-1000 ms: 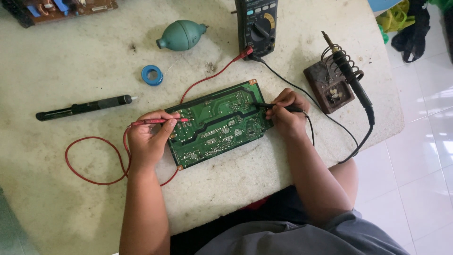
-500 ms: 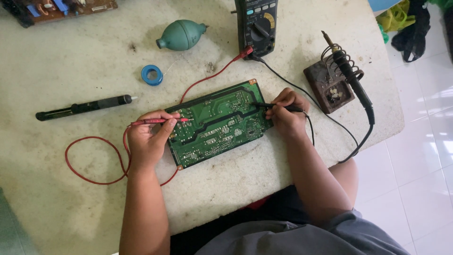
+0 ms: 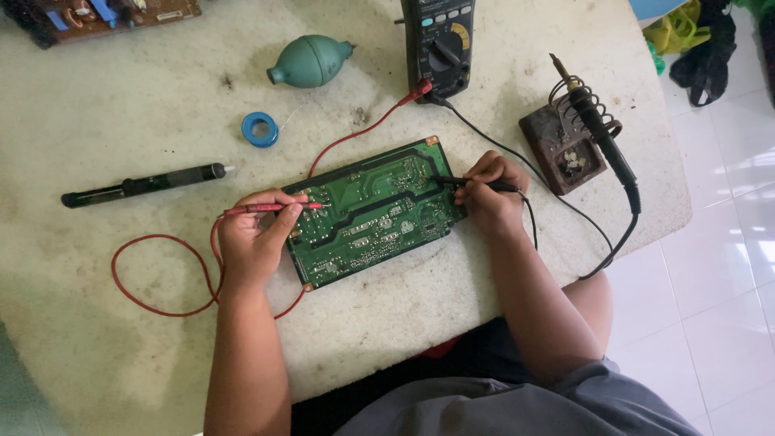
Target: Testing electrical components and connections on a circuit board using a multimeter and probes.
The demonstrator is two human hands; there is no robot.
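On the green circuit board (image 3: pixel 373 211), the red probe (image 3: pixel 270 208) is being pinched by the left hand (image 3: pixel 252 242) and the black probe (image 3: pixel 476 184) by the right hand (image 3: pixel 488 198); a slipping tip could bridge 2 joints.

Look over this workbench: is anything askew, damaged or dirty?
The green circuit board lies at a slant to the table edge. The white tabletop is stained with dark specks. The wooden soldering-iron stand looks scorched and grimy. Both probes are held normally; nothing is spilled.
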